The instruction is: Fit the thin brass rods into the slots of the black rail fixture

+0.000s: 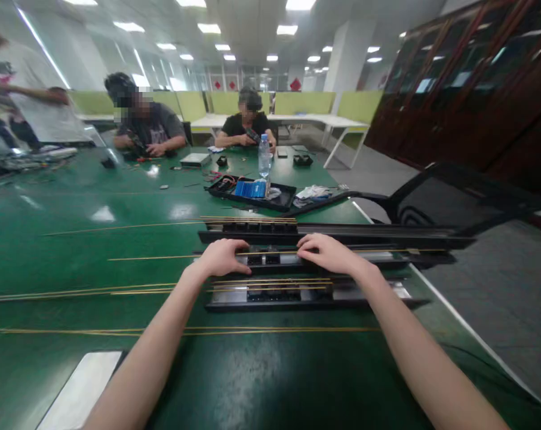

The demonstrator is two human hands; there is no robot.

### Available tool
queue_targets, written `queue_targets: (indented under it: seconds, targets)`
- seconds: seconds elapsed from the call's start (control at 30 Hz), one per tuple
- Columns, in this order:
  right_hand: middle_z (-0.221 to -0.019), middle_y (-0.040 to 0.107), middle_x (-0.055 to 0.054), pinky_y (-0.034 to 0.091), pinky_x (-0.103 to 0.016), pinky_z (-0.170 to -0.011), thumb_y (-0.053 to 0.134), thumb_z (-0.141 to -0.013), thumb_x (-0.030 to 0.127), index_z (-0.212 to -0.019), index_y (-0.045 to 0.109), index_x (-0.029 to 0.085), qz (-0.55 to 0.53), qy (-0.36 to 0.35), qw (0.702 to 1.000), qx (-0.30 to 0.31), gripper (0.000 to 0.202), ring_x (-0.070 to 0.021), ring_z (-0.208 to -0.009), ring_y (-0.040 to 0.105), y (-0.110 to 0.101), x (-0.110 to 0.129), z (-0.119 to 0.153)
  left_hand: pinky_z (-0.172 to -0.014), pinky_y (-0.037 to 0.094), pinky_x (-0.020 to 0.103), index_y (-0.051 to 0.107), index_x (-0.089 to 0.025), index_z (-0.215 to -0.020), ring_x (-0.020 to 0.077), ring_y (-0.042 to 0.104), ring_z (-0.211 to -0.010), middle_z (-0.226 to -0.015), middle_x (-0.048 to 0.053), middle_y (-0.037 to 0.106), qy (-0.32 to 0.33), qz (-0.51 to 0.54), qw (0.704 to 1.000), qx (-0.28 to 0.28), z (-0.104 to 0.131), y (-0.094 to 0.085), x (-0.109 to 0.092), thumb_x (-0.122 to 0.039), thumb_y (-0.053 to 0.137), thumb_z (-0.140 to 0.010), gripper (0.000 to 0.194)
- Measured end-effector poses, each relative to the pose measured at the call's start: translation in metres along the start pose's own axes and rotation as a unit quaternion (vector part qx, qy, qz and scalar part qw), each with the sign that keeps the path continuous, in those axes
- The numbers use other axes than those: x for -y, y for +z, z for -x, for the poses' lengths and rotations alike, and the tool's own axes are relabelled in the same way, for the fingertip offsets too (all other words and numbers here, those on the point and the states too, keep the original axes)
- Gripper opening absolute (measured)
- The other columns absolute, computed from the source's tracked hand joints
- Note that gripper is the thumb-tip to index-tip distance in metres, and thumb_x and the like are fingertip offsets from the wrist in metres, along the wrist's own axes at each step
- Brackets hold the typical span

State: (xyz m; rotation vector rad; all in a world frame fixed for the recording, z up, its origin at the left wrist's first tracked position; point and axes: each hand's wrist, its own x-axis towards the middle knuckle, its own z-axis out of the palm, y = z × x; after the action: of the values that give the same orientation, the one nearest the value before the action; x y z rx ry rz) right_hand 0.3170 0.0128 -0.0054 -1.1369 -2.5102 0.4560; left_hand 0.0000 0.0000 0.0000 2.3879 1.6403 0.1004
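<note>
Three long black channels lie side by side across the green table, with thin brass-coloured rods along them. My left hand (222,258) spans the left part of the middle channel (288,267), fingers by its far wall and thumb by its near wall. My right hand (328,253) is over the same channel, its fingertips closed on a thin brass rod (154,258) that runs lengthwise through it. Small black blocks (270,258) sit inside the channel between my hands. The near channel (270,306) and the far channel (342,238) hold further blocks and rods.
More rods (270,330) lie on the green table (234,382) between my forearms. A phone-like white slab (85,385) is at front left. Beyond the channels stand a black tray (279,202) and a water bottle (264,156). A chair (454,197) is at right; people work opposite.
</note>
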Motion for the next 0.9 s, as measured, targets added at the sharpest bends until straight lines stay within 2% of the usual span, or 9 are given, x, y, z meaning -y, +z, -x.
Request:
queue_targets:
  seconds: [0.4,0.63,0.77,0.9]
  targets:
    - [-0.11,0.073,-0.004,0.049,-0.033,-0.092,0.057,-0.092,0.041,-0.092,0.078,0.024,0.004,0.005,1.0,-0.011,0.026,-0.0215,-0.099,0.067,-0.003,-0.003,0.003,-0.095,0.05,0.035,0.064,-0.027,-0.128,0.0304,0.065,-0.113,-0.126,0.004,0.07,0.001,-0.003,1.0,-0.003,-0.004,0.001,-0.001,-0.061,0.073,-0.063,0.074]
    - [-0.107,0.073,-0.004,0.048,-0.033,-0.089,0.053,-0.096,0.041,-0.093,0.076,0.023,0.067,0.004,0.995,-0.079,0.029,-0.0212,-0.101,0.064,0.0,0.02,-0.002,-0.095,0.05,0.037,0.064,-0.026,-0.129,0.031,0.064,-0.114,-0.126,0.005,0.07,0.008,-0.007,1.0,-0.006,-0.005,0.002,0.0,-0.063,0.073,-0.064,0.075]
    - [-0.101,0.075,-0.005,0.046,-0.033,-0.085,0.053,-0.097,0.04,-0.095,0.075,0.022,0.111,0.012,0.991,-0.078,0.029,-0.0209,-0.095,0.065,0.011,0.032,-0.006,-0.093,0.051,0.036,0.064,-0.027,-0.128,0.0305,0.065,-0.113,-0.125,0.004,0.07,0.01,-0.009,1.0,-0.01,-0.006,0.005,0.001,-0.063,0.073,-0.063,0.075]
    - [-0.094,0.075,-0.005,0.044,-0.032,-0.082,0.052,-0.097,0.04,-0.088,0.075,0.021,0.139,0.034,0.987,-0.073,0.031,-0.0211,-0.091,0.065,0.022,0.04,-0.013,-0.094,0.05,0.035,0.065,-0.028,-0.126,0.03,0.065,-0.112,-0.124,0.004,0.071,0.01,-0.009,1.0,-0.015,-0.007,0.006,0.002,-0.064,0.073,-0.062,0.074]
